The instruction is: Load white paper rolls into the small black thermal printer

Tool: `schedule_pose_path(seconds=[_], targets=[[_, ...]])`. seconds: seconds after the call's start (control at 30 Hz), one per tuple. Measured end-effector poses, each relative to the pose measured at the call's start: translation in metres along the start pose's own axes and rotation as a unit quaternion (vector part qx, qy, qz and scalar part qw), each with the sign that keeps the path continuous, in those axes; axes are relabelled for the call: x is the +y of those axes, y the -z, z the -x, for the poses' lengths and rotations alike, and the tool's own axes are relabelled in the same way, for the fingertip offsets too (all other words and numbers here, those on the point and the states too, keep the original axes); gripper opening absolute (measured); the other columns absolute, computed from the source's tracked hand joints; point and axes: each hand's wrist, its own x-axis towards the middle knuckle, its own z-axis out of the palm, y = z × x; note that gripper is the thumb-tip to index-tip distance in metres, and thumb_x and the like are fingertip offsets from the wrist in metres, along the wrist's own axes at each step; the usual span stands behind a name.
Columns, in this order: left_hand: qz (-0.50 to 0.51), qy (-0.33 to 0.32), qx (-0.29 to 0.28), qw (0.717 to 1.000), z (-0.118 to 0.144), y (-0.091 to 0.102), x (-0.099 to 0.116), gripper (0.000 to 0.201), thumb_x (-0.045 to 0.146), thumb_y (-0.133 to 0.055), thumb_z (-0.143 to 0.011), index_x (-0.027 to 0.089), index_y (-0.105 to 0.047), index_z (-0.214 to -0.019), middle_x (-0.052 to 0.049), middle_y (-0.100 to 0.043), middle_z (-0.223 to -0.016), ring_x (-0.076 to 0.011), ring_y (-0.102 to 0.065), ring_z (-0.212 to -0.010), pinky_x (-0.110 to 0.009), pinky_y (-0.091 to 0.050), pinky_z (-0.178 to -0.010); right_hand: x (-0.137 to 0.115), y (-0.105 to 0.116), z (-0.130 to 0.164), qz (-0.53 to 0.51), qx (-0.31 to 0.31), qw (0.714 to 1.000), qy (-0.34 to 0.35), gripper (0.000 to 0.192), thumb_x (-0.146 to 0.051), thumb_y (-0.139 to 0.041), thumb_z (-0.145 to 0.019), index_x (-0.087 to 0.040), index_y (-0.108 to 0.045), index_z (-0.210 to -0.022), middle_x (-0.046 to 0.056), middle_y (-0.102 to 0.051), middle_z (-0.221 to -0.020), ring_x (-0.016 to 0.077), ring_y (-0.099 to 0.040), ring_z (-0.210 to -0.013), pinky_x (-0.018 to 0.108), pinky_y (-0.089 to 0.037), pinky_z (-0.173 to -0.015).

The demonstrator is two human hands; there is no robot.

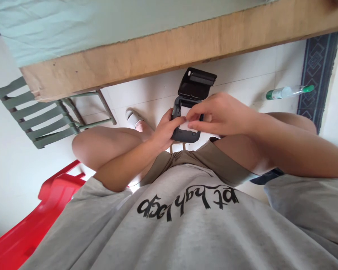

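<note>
A small dark grey handheld printer [187, 136] sits above my lap with its black lid [196, 81] swung wide away from me. White paper [184, 111], which looks like a roll, lies in the compartment. My left hand [164, 129] grips the printer's left side, its thumb reaching over onto the paper. From the right, my right hand [221, 113] reaches over the compartment with thumb and fingers bent together on the paper. Those fingers hide part of the paper and the printer's right edge.
A wooden table edge [129, 60] with a pale green cloth [73, 26] runs just beyond the printer. A green slatted chair [41, 112] stands at left, a red plastic chair [56, 191] lower left. A plastic bottle [288, 92] lies on the floor at right.
</note>
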Motion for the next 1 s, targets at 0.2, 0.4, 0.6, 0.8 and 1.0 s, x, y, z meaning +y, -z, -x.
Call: schedule_pose_path(seconds=[0.2, 0.4, 0.6, 0.8, 1.0], targets=[[-0.035, 0.011, -0.034, 0.999, 0.001, 0.002, -0.001, 0.070, 0.038, -0.096, -0.056, 0.020, -0.059, -0.112, -0.002, -0.073, -0.100, -0.0189, -0.070, -0.087, -0.030, -0.055, -0.072, 0.015, 0.021, 0.008, 0.119, 0.244, 0.960, -0.064, 0.028, -0.039, -0.051, -0.098, -0.021, -0.073, -0.098, 0.007, -0.074, -0.090, 0.0173, -0.063, -0.082, 0.033, -0.043, -0.078], [-0.014, 0.006, -0.046, 0.999, -0.001, 0.006, -0.004, 0.077, 0.036, -0.100, -0.051, 0.022, -0.057, -0.113, -0.001, -0.073, -0.098, -0.0186, -0.069, -0.086, -0.030, -0.057, -0.071, 0.027, 0.015, 0.003, 0.120, 0.227, 0.963, -0.087, 0.042, -0.050, -0.051, -0.098, -0.023, -0.064, -0.128, 0.014, -0.071, -0.135, 0.0290, -0.068, -0.118, 0.044, -0.054, -0.098], [-0.010, -0.003, -0.058, 0.998, -0.001, 0.007, -0.006, 0.077, 0.033, -0.102, -0.051, 0.024, -0.059, -0.115, 0.001, -0.071, -0.094, -0.0173, -0.070, -0.083, -0.028, -0.057, -0.070, 0.023, 0.019, 0.007, -0.032, 0.233, 0.968, -0.085, 0.039, -0.052, -0.049, -0.102, -0.022, -0.065, -0.120, 0.006, -0.071, -0.086, 0.0172, -0.062, -0.075, 0.039, -0.056, -0.091], [0.016, -0.032, -0.086, 0.996, -0.002, 0.009, -0.005, 0.078, 0.046, -0.107, -0.055, 0.024, -0.064, -0.115, 0.001, -0.073, -0.098, -0.0154, -0.071, -0.079, -0.024, -0.055, -0.063, 0.036, 0.007, -0.005, -0.005, 0.112, 0.993, -0.045, 0.065, -0.061, -0.057, -0.094, -0.017, -0.065, -0.142, 0.017, -0.073, -0.137, 0.0289, -0.072, -0.116, 0.047, -0.059, -0.103], [-0.008, -0.058, -0.087, 0.994, 0.001, 0.010, -0.004, 0.067, 0.067, -0.100, -0.067, 0.021, -0.068, -0.105, 0.000, -0.067, -0.084, -0.0121, -0.064, -0.067, -0.025, -0.053, -0.057, 0.033, -0.006, -0.013, -0.093, -0.004, 0.996, -0.009, 0.095, -0.076, -0.070, -0.083, -0.019, -0.053, -0.157, 0.012, -0.078, -0.123, 0.0260, -0.073, -0.100, 0.043, -0.060, -0.097]])
